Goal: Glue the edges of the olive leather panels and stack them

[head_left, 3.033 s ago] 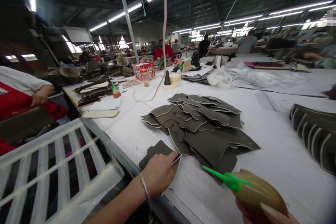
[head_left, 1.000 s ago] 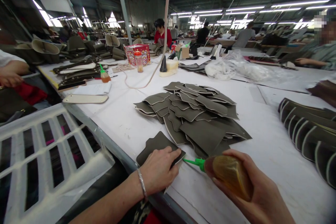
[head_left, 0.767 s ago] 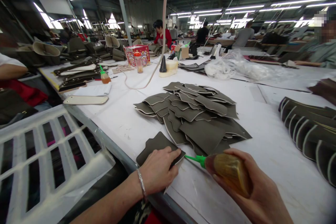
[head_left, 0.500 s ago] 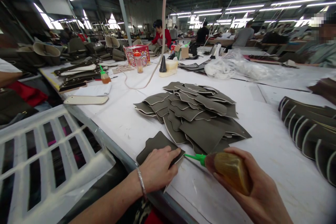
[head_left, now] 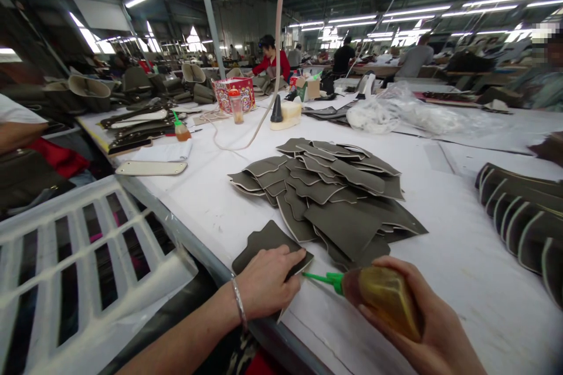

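My left hand (head_left: 272, 281) grips a dark grey-brown leather piece (head_left: 264, 238) at the table's front edge. Its index finger lies along the top near the pale-edged corner, and the other fingers curl down at the side. In my right hand (head_left: 433, 310) is a squeeze bottle of amber glue (head_left: 382, 299), tipped nearly level. The bottle's thin green nozzle (head_left: 321, 278) points left, its tip at the edge of the leather piece, close to my left fingers. Just behind lies a loose pile of similar leather pieces (head_left: 334, 187).
More leather pieces (head_left: 519, 217) stand in a row at the right. A white slatted rack (head_left: 70, 258) adjoins the table at left. A second glue bottle (head_left: 182, 130), a cream strip (head_left: 152, 168), a hanging hose (head_left: 278, 35) and plastic wrap (head_left: 396, 108) lie farther back. A co-worker's arm (head_left: 20, 129) shows at left.
The nozzle tip has slid down and left along the leather piece's edge, toward my left fingers. My left hand still holds the piece in the same place. The whole view has shifted slightly.
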`<action>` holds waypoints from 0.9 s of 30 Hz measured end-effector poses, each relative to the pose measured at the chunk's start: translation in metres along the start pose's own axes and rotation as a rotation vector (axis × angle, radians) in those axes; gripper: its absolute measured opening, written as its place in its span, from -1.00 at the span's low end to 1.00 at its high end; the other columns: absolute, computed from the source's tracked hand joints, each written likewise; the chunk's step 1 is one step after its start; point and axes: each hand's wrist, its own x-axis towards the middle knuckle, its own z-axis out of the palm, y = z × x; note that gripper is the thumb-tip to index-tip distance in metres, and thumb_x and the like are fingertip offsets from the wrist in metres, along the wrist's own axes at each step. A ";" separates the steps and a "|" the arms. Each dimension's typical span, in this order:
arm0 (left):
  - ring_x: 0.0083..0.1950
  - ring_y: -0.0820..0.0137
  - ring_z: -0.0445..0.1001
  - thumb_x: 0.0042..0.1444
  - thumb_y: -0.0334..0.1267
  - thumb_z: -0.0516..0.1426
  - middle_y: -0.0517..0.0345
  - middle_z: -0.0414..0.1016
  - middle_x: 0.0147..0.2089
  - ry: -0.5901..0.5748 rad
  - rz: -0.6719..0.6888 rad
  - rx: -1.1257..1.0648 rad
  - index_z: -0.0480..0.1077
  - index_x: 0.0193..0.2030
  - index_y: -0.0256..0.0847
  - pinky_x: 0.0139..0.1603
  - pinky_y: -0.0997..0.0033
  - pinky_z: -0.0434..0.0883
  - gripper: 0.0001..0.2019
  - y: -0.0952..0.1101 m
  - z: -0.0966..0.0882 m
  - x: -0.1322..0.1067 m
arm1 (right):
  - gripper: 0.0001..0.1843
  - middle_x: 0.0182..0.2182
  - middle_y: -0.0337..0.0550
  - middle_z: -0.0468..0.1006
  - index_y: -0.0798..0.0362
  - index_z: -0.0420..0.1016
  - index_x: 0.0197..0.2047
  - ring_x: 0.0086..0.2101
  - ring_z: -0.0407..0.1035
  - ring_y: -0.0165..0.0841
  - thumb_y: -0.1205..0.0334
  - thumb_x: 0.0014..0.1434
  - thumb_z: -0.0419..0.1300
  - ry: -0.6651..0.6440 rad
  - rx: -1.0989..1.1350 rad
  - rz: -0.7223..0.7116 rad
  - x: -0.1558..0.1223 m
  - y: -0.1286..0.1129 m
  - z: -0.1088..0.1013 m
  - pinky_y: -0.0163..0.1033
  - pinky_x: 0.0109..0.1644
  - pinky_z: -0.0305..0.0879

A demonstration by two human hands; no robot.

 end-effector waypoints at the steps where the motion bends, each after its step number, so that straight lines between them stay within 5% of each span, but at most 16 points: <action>1: -0.11 0.22 0.49 0.17 -0.27 -0.03 0.05 0.48 -0.09 0.001 -0.003 -0.007 0.27 0.32 -0.12 -0.05 0.25 0.41 -0.46 0.000 0.000 0.000 | -0.51 -0.15 -0.21 0.53 -0.07 0.27 0.04 -0.22 0.49 -0.22 -0.07 0.14 0.29 -0.031 0.027 0.007 -0.001 -0.001 0.001 -0.25 -0.19 0.45; 6: -0.18 0.29 0.48 0.16 -0.27 -0.03 0.07 0.49 -0.09 -0.001 -0.007 -0.032 0.27 0.32 -0.11 -0.13 0.35 0.40 -0.46 -0.001 -0.002 0.000 | -0.50 -0.16 -0.22 0.51 -0.06 0.28 0.04 -0.22 0.48 -0.22 -0.11 0.14 0.27 0.050 0.071 0.081 -0.003 -0.009 0.002 -0.25 -0.16 0.40; 20: -0.13 0.32 0.48 0.18 -0.29 -0.03 0.12 0.49 -0.08 0.014 0.022 -0.042 0.24 0.32 -0.10 -0.05 0.38 0.39 -0.46 -0.007 0.001 -0.001 | -0.50 -0.15 -0.21 0.54 -0.07 0.31 0.03 -0.22 0.51 -0.19 -0.08 0.10 0.29 -0.098 0.138 0.091 -0.014 -0.004 0.007 -0.23 -0.16 0.45; 27: -0.16 0.33 0.47 0.19 -0.28 -0.04 0.11 0.48 -0.10 0.024 0.024 -0.074 0.25 0.32 -0.12 -0.10 0.40 0.38 -0.47 -0.008 0.001 -0.003 | -0.46 -0.18 -0.20 0.56 -0.06 0.35 0.02 -0.25 0.51 -0.16 -0.08 0.03 0.33 -0.069 0.182 0.135 -0.018 -0.008 0.013 -0.22 -0.20 0.45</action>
